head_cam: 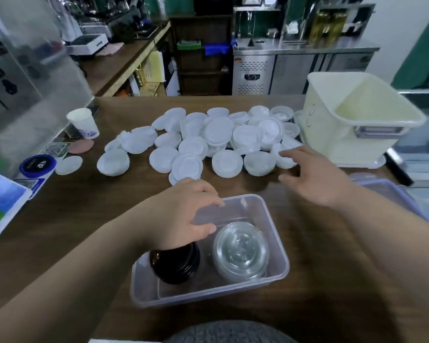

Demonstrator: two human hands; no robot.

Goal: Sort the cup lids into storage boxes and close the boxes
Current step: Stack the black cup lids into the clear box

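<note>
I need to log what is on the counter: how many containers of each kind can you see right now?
Clear plastic box, holding black and clear lids: 1
Cream bin, open: 1
Paper cup: 1
Total: 3
The loose white lids overlap too much to count.

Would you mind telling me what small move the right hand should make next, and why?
Probably close the right hand on the nearest white lid at the pile's edge and lift it. Its fingers are spread and already touching that lid, while the cream box beside it looks empty, and black and clear lids already sit in the clear box.
</note>
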